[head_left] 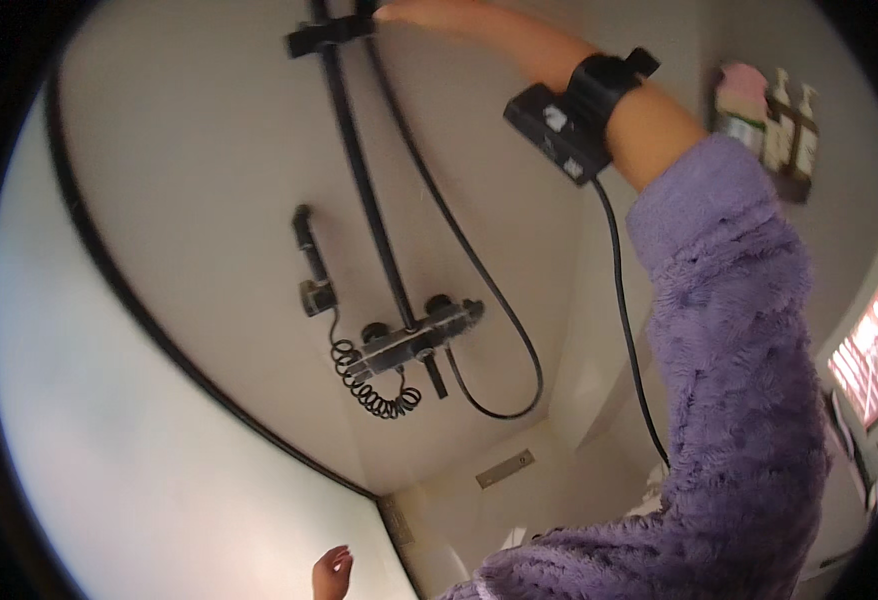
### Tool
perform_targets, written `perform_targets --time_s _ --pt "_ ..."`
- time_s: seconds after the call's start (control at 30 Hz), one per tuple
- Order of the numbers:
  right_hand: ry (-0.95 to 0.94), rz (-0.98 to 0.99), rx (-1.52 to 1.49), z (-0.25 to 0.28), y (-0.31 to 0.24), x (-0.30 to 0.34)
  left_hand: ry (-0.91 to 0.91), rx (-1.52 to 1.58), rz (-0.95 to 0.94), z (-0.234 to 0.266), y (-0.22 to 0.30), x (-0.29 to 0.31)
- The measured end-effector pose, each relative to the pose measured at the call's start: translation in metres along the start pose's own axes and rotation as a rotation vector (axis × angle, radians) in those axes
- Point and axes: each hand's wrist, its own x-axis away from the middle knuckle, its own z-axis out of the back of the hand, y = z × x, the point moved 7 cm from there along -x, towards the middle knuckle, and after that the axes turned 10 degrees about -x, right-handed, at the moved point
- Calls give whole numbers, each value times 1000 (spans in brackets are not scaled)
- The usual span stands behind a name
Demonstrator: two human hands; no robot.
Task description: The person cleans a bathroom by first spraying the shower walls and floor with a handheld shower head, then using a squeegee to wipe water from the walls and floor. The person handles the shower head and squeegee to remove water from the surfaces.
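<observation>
My right arm, in a fluffy purple sleeve (734,330), reaches up across the right side. My right hand (424,14) is at the top edge, cut off by the frame. Its fingertips meet the black holder (324,36) on the shower rail (361,170), where the black shower hose (429,185) runs up. How its fingers close is hidden. Low in the view, my left hand (333,573) is loosely curled, with nothing visible in it, beside the frosted glass panel (179,440). A black device (559,133) is strapped to my right wrist, trailing a cable (619,290).
Below the rail is a black shower mixer (414,340). Left of it, a small spray gun (311,260) hangs with a coiled hose (379,400). Pump bottles (794,125) stand on a wall shelf at the upper right. A bright window (864,350) lies far right.
</observation>
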Motion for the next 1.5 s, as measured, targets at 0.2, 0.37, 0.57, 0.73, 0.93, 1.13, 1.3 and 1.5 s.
perform_targets --time_s 0.2,0.37,0.57,0.73,0.93,1.13,1.3,1.5 --pt "-190 -163 -378 33 53 297 -284 65 -255 -81 100 -81" --pt "-116 -972 322 154 6 701 -590 -36 -530 -177 210 -95" --pt "1314 -1691 405 351 -333 1084 -906 -132 -744 -312 357 -25" --pt "1538 -1495 1186 488 -602 1199 -891 -409 -1262 -425 528 108" --pt "1691 -1259 1401 623 -764 1263 -1219 129 -880 -527 620 333" --pt "1625 -1395 1609 726 -799 1296 -1496 41 -1036 -606 628 508" --pt "1602 -1332 1765 768 -803 1299 -1521 -29 -1067 -622 651 570" --pt "1489 -1385 1685 776 -809 1294 -1464 -51 -1254 -618 668 631"
